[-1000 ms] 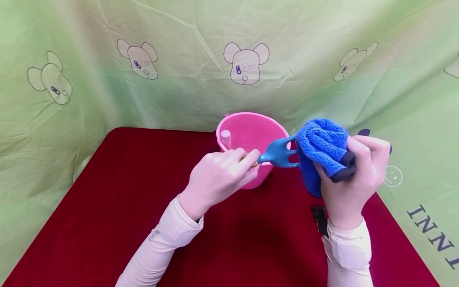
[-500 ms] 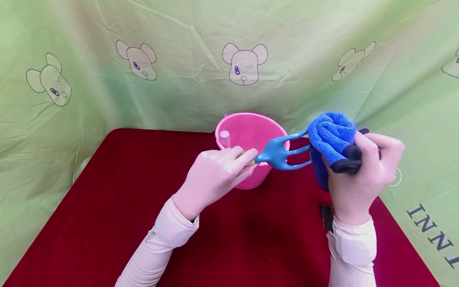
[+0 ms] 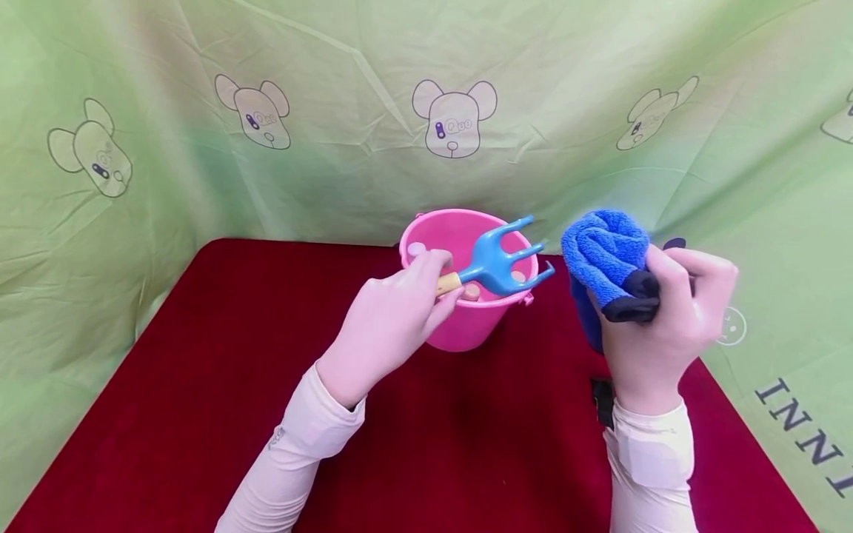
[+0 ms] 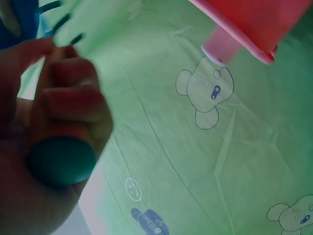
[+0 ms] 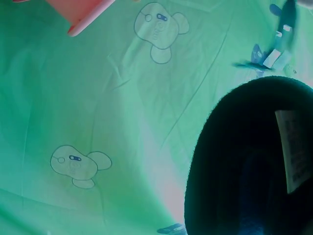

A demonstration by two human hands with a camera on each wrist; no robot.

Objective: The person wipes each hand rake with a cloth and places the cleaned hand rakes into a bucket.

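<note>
My left hand [image 3: 393, 318] grips the wooden handle of a small garden hand fork [image 3: 494, 268] with blue tines. The fork is raised over the pink bucket [image 3: 460, 333], its tines pointing right, apart from the cloth. In the left wrist view, curled fingers [image 4: 73, 100] wrap the handle, and its green end cap [image 4: 61, 160] faces the camera. My right hand [image 3: 673, 326] holds a bunched blue towel [image 3: 603, 255] with a black edge, just right of the tines. The towel [image 5: 239, 161] looks dark in the right wrist view and carries a white tag [image 5: 296, 152].
Inside the bucket, a pale handle end [image 3: 416, 249] and two wooden ends [image 3: 470, 292] show. A black strap-like object [image 3: 603, 403] appears beside the right wrist. The red-covered table [image 3: 220, 385] is enclosed by a green printed curtain [image 3: 346, 163].
The towel covered the tine tips and slid right along them. Now the fork is off the towel, drawn back left and turned with its tines tilted up; the right hand has shifted slightly.
</note>
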